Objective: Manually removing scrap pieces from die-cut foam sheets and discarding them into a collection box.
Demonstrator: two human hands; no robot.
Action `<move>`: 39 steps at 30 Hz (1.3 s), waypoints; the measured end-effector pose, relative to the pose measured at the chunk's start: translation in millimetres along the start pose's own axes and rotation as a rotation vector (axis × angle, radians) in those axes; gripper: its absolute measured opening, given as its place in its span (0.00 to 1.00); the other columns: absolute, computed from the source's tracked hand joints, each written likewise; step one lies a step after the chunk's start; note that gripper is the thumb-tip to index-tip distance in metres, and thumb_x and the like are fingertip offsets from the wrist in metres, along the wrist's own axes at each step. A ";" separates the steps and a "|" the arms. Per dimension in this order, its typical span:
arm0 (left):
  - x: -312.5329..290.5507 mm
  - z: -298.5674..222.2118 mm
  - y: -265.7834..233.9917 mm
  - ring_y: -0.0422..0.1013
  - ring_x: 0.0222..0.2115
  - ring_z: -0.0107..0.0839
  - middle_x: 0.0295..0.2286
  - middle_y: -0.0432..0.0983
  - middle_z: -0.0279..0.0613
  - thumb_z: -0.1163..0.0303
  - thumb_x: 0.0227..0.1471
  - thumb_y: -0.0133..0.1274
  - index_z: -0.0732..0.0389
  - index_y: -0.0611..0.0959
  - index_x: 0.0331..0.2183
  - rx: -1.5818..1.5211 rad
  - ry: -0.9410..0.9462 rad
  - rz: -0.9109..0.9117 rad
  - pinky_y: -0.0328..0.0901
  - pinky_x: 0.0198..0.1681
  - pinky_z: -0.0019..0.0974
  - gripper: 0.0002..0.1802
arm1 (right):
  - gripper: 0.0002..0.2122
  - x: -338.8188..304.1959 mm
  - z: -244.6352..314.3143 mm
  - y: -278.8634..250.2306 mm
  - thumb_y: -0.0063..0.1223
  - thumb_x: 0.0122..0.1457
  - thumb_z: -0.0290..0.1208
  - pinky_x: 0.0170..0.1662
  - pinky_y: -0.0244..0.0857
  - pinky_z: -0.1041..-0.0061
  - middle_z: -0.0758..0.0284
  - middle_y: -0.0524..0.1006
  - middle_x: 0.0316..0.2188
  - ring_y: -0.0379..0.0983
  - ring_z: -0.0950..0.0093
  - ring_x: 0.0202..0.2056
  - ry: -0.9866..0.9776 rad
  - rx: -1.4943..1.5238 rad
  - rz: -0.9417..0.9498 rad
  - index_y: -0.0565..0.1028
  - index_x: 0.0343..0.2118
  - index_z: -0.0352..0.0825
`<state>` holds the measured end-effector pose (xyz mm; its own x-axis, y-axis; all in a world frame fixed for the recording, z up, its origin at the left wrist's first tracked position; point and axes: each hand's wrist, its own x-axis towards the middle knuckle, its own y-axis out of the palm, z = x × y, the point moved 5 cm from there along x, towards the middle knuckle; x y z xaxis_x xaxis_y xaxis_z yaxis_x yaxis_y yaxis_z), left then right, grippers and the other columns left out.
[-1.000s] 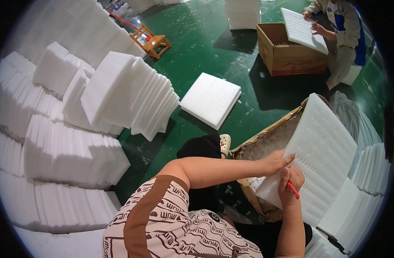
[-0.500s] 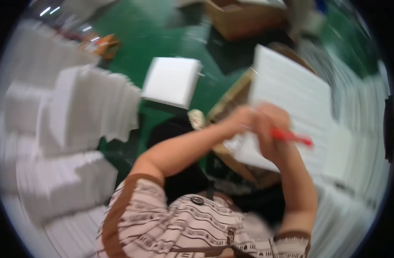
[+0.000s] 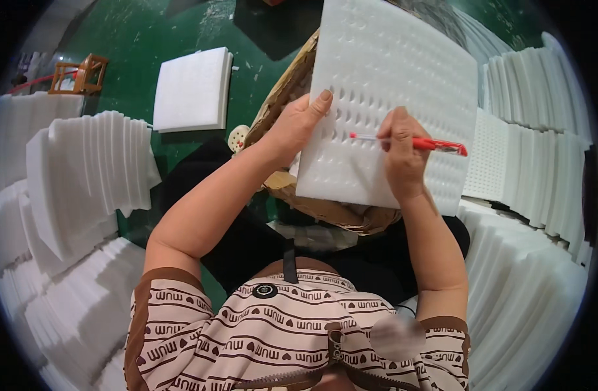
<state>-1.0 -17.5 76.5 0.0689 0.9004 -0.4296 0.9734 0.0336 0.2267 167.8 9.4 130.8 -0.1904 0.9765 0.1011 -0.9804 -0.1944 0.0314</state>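
A white foam sheet [image 3: 397, 62] with rows of small slots or dimples lies tilted over an open cardboard box [image 3: 287, 83]. My left hand [image 3: 294, 129] grips the sheet's left edge, thumb on top and the other fingers hidden beneath. In my right hand [image 3: 403, 156] is a red pen [image 3: 442, 146], pinched between thumb and fingers. Its tip points left, over the lower middle of the sheet, near the slots. Whether the tip touches the foam I cannot tell.
Stacks of white foam sheets [image 3: 93, 163] stand on my left, and more foam stacks [image 3: 537, 88] line my right. A pile of white foam [image 3: 191, 90] lies on the green floor [image 3: 139, 39] ahead. Farther left is a small wooden stool [image 3: 85, 73].
My hands were close together over the sheet, blurred. Now they are apart: the left at the sheet's left edge, the right with the pen over the slots. The whole view has shifted.
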 end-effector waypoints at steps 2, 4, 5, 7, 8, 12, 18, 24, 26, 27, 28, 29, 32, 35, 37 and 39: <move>1.6 -2.1 6.8 0.71 0.30 0.30 0.35 0.74 0.47 0.45 0.56 0.42 0.67 0.71 0.44 0.008 0.012 0.020 0.68 0.32 0.30 0.32 | 0.14 -0.2 1.2 10.1 0.43 0.60 0.29 0.23 0.52 0.81 0.72 0.64 0.16 0.56 0.80 0.18 -0.013 0.004 0.035 0.68 0.16 0.36; 2.5 -2.8 12.8 0.71 0.30 0.29 0.34 0.74 0.46 0.44 0.56 0.42 0.67 0.71 0.44 -0.063 0.011 -0.004 0.68 0.32 0.29 0.32 | 0.15 1.0 3.7 18.2 0.41 0.61 0.28 0.23 0.52 0.81 0.72 0.64 0.16 0.55 0.80 0.18 -0.132 -0.085 0.116 0.67 0.16 0.35; 2.9 -2.7 16.5 0.71 0.30 0.28 0.34 0.74 0.45 0.43 0.56 0.41 0.66 0.71 0.44 -0.098 0.009 -0.011 0.67 0.31 0.29 0.33 | 0.15 1.4 4.0 21.4 0.40 0.61 0.27 0.23 0.52 0.81 0.72 0.64 0.16 0.55 0.80 0.18 -0.192 -0.132 0.153 0.67 0.16 0.35; 3.4 -2.0 22.0 0.71 0.30 0.28 0.33 0.73 0.44 0.43 0.56 0.41 0.66 0.71 0.44 -0.131 -0.002 0.002 0.67 0.31 0.28 0.33 | 0.13 1.7 2.8 27.3 0.42 0.59 0.24 0.23 0.53 0.79 0.71 0.64 0.16 0.54 0.77 0.17 -0.472 -0.274 0.182 0.66 0.16 0.35; 1.4 -2.0 18.3 0.69 0.31 0.27 0.33 0.72 0.43 0.43 0.56 0.41 0.65 0.71 0.42 -0.126 -0.009 -0.002 0.66 0.33 0.28 0.31 | 0.11 -1.7 2.2 31.1 0.44 0.56 0.22 0.23 0.54 0.78 0.70 0.64 0.16 0.54 0.75 0.17 -0.693 -0.372 0.176 0.66 0.16 0.35; -1.9 2.8 18.0 0.63 0.34 0.24 0.33 0.68 0.38 0.45 0.57 0.41 0.61 0.72 0.35 -0.128 -0.040 0.004 0.61 0.38 0.28 0.26 | 0.09 -11.8 22.3 47.0 0.47 0.53 0.21 0.22 0.54 0.76 0.68 0.65 0.16 0.55 0.71 0.17 -0.774 -0.484 0.211 0.66 0.16 0.35; -5.1 -12.3 22.2 0.59 0.28 0.21 0.28 0.65 0.32 0.53 0.58 0.43 0.58 0.72 0.33 0.050 0.141 0.076 0.60 0.32 0.31 0.17 | 0.10 -5.6 1.7 42.4 0.53 0.49 0.23 0.21 0.55 0.77 0.71 0.66 0.14 0.58 0.73 0.15 -0.765 -0.526 0.172 0.66 0.14 0.38; -14.9 -12.8 3.4 0.67 0.31 0.24 0.33 0.71 0.39 0.59 0.55 0.48 0.63 0.73 0.41 -0.020 0.021 0.198 0.65 0.33 0.29 0.18 | 0.09 -0.4 2.2 40.3 0.47 0.52 0.21 0.21 0.54 0.77 0.69 0.65 0.14 0.57 0.74 0.17 -0.382 -0.422 0.220 0.67 0.16 0.35; -14.9 -14.5 5.8 0.68 0.31 0.27 0.34 0.72 0.42 0.62 0.53 0.49 0.65 0.73 0.41 0.021 0.018 0.326 0.65 0.32 0.29 0.17 | 0.10 -1.1 2.5 42.5 0.46 0.55 0.21 0.21 0.53 0.77 0.69 0.65 0.14 0.55 0.74 0.16 -0.427 -0.457 0.252 0.67 0.17 0.34; -14.1 -12.9 3.3 0.69 0.29 0.26 0.32 0.73 0.39 0.63 0.54 0.49 0.64 0.73 0.42 0.091 0.031 0.297 0.67 0.31 0.27 0.17 | 0.11 -2.4 4.7 44.0 0.45 0.56 0.22 0.21 0.53 0.77 0.69 0.64 0.14 0.55 0.74 0.16 -0.481 -0.457 0.259 0.66 0.16 0.34; -15.0 -10.8 -1.7 0.70 0.27 0.24 0.31 0.74 0.37 0.64 0.54 0.49 0.63 0.74 0.43 0.162 0.048 0.271 0.68 0.30 0.26 0.16 | 0.12 -5.0 7.7 47.6 0.45 0.57 0.23 0.22 0.53 0.77 0.69 0.63 0.14 0.54 0.74 0.16 -0.538 -0.459 0.262 0.66 0.16 0.34; -17.7 -11.8 -1.0 0.70 0.27 0.24 0.31 0.74 0.37 0.64 0.54 0.49 0.63 0.74 0.43 0.158 0.070 0.307 0.68 0.30 0.26 0.16 | 0.12 -7.8 12.2 47.1 0.45 0.57 0.23 0.22 0.53 0.77 0.69 0.63 0.14 0.54 0.74 0.16 -0.551 -0.496 0.244 0.66 0.16 0.34; -14.1 -10.0 -7.4 0.70 0.28 0.23 0.30 0.74 0.37 0.66 0.55 0.48 0.63 0.75 0.41 0.178 0.040 0.152 0.67 0.30 0.24 0.14 | 0.18 -0.6 7.9 34.9 0.37 0.64 0.31 0.24 0.51 0.80 0.71 0.63 0.15 0.53 0.79 0.18 -0.345 -0.384 0.200 0.64 0.15 0.33; -7.9 -8.3 -11.5 0.69 0.28 0.23 0.30 0.74 0.39 0.67 0.54 0.49 0.65 0.75 0.39 0.120 0.090 0.109 0.66 0.30 0.24 0.13 | 0.19 8.7 -1.2 2.2 0.37 0.64 0.33 0.24 0.50 0.81 0.72 0.63 0.15 0.53 0.80 0.18 -0.132 -0.135 0.017 0.64 0.15 0.34; -7.4 -6.7 -16.0 0.69 0.27 0.23 0.30 0.74 0.39 0.68 0.54 0.49 0.66 0.75 0.39 0.215 0.104 0.068 0.66 0.30 0.24 0.13 | 0.19 10.3 -2.6 -4.4 0.36 0.64 0.34 0.24 0.50 0.82 0.72 0.63 0.15 0.53 0.81 0.19 -0.065 -0.044 -0.057 0.64 0.14 0.35; -6.8 -3.5 -19.0 0.69 0.27 0.23 0.30 0.74 0.40 0.69 0.54 0.49 0.66 0.75 0.39 0.335 0.110 0.065 0.66 0.31 0.24 0.12 | 0.19 14.3 -1.3 -11.4 0.36 0.64 0.35 0.24 0.49 0.83 0.73 0.63 0.16 0.53 0.81 0.19 -0.064 -0.040 -0.073 0.64 0.15 0.35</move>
<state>-20.7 -22.7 78.2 0.1269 0.9379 -0.3229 0.9866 -0.1529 -0.0562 176.2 25.6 130.6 -0.1158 0.9797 0.1637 -0.9931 -0.1176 0.0013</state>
